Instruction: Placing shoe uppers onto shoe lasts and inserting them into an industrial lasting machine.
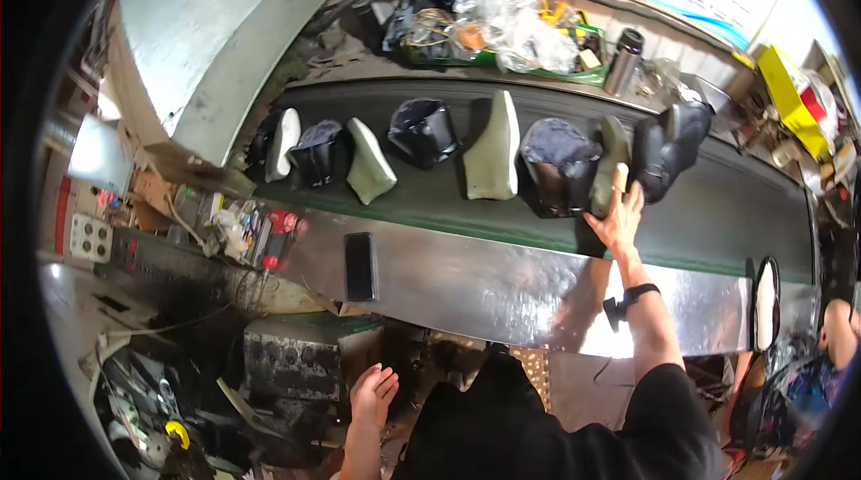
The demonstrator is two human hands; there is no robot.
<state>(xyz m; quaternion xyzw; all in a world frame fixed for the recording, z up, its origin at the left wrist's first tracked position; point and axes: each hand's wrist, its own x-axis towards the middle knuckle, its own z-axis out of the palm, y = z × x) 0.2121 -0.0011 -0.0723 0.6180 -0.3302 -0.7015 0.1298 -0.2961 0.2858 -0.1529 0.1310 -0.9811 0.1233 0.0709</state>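
With noon at the top of my view, I have the right hand [615, 221] out at three o'clock, over the near edge of the dark belt [708, 218]. Its grip is spread, thumb to one side and fingers fanned over the lower end of a green wedge sole [612, 147]; I cannot tell whether it clasps that piece or merely touches it. The sole lies at the hand's own twelve o'clock, between a black boot upper [563, 177] at its ten and a pair of black shoes [671, 150] at its one. A dark band [640, 293] circles the right wrist.

My left hand [374, 396] hangs between six and seven o'clock, below the belt, its grip bare, fairly wide, with the fingers loosely curved.

From the boot upper toward ten o'clock, I see a tall pale wedge [495, 153], then more black uppers and pale wedges alternating along the belt.

On the shiny metal desk [448, 287] in front, a black phone-like slab [360, 267] lies at about eight o'clock. A dark flask [625, 62] stands between one and two, beside a green tray [594, 77] heaped with clear plastic.
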